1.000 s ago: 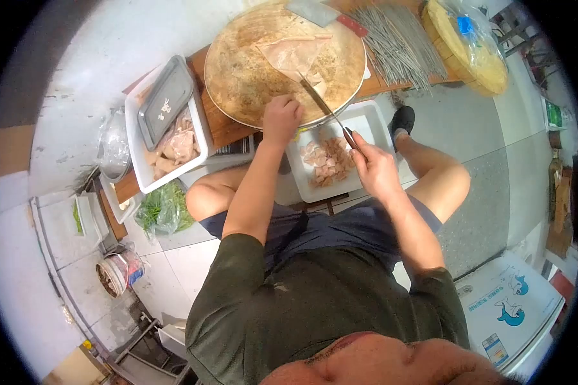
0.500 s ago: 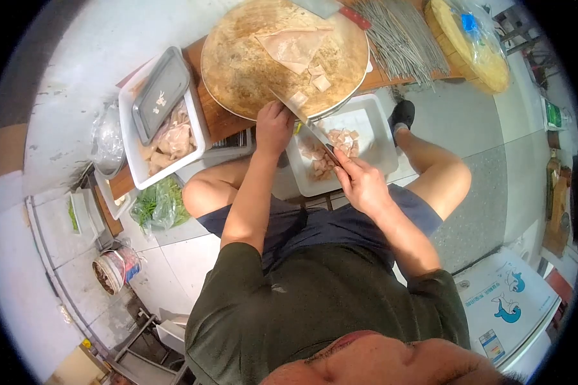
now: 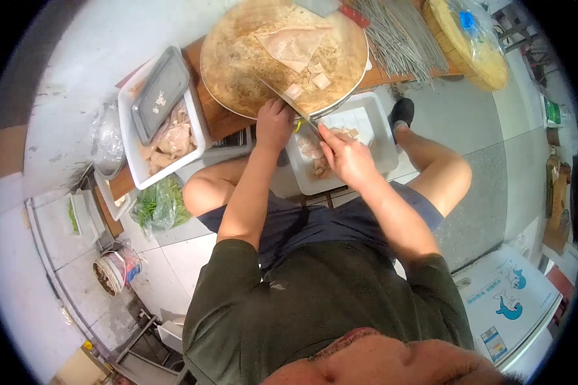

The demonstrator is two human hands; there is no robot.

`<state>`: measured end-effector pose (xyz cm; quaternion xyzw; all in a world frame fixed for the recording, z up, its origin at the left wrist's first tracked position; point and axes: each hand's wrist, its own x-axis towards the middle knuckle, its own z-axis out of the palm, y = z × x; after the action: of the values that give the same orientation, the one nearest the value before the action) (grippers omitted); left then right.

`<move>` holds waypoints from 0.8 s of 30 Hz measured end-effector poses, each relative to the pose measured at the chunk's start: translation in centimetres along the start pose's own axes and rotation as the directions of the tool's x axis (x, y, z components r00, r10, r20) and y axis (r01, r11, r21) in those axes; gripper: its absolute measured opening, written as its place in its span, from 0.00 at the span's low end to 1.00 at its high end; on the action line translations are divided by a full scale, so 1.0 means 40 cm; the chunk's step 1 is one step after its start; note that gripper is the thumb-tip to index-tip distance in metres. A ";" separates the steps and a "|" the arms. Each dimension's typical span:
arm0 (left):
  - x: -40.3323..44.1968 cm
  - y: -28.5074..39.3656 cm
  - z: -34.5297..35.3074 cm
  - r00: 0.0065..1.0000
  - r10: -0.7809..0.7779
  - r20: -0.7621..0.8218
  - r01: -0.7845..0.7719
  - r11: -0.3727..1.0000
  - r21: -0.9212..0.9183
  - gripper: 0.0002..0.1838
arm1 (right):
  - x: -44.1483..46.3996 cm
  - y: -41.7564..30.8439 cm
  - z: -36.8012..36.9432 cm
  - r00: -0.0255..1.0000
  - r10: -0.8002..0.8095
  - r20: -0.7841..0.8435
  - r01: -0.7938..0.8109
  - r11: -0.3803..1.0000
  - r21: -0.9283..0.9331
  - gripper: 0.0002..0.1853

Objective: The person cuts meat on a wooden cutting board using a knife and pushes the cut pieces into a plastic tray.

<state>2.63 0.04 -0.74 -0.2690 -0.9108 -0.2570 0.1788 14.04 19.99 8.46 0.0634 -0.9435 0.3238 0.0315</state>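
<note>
My right hand (image 3: 350, 156) is wrapped round the handle of a knife (image 3: 292, 104), whose blade slants up and left over the near edge of a round wooden chopping board (image 3: 234, 70). Beside the blade, my left hand (image 3: 275, 123) is closed at the board's rim; whatever its fingers hold is hidden. On the board lies a pale, flat sheet of meat (image 3: 292, 48) with a few small cut pieces (image 3: 321, 81) near it. Below the board, between my legs, a white tub (image 3: 382, 128) contains cut pieces of pale meat (image 3: 321, 168), partly covered by my right hand.
Left of the board, a white bin (image 3: 131, 144) holds larger meat pieces under a tilted grey lid (image 3: 164, 96). A red-handled cleaver (image 3: 353, 16) and thin skewers (image 3: 401, 38) lie at the far right. Bagged greens (image 3: 160, 202) and a bucket (image 3: 117, 271) stand on the floor.
My right hand has moved up and slightly left, pushing the knife blade farther over the board. My left hand has stayed at the board's edge.
</note>
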 end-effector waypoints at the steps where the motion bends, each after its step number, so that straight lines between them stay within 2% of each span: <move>1: -0.003 -0.001 -0.006 1.000 -0.014 0.016 0.014 1.000 -0.017 0.13 | 0.010 -0.002 0.010 1.000 0.007 0.014 -0.007 1.000 -0.012 0.21; 4: -0.028 0.004 -0.027 0.983 -0.171 -0.064 0.153 0.963 -0.221 0.15 | -0.008 0.011 0.013 0.996 0.017 -0.085 -0.006 0.991 0.131 0.21; 7: -0.060 -0.005 -0.056 0.960 -0.259 -0.106 0.231 0.947 -0.222 0.16 | -0.048 0.018 -0.019 0.994 0.011 -0.112 0.009 0.984 0.176 0.22; 10: -0.085 -0.027 -0.066 0.953 -0.284 -0.106 0.249 0.934 -0.256 0.16 | -0.101 0.005 -0.038 0.995 0.000 -0.099 0.017 0.985 0.173 0.22; 14: -0.091 -0.031 -0.075 0.974 -0.202 -0.105 0.177 0.962 -0.206 0.17 | -0.136 -0.035 -0.044 0.996 0.091 0.013 -0.092 0.979 0.181 0.21; 16: -0.085 -0.029 -0.084 0.988 -0.125 -0.095 0.109 0.982 -0.156 0.17 | -0.144 -0.035 -0.033 0.998 0.058 0.009 -0.059 0.982 0.179 0.21; 19: -0.071 -0.016 -0.102 0.987 -0.144 -0.073 0.134 0.983 -0.127 0.18 | -0.142 -0.034 -0.024 0.999 0.050 0.017 -0.052 0.987 0.152 0.21; 24: -0.066 -0.030 -0.079 0.992 -0.092 -0.086 0.081 0.988 -0.129 0.13 | -0.134 -0.033 -0.025 0.998 0.045 0.043 -0.051 0.986 0.161 0.21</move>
<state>4.62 -3.66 0.14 -0.2276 -0.8946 -0.3331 0.1920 19.54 20.11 9.50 0.0492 -0.9157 0.3988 0.0000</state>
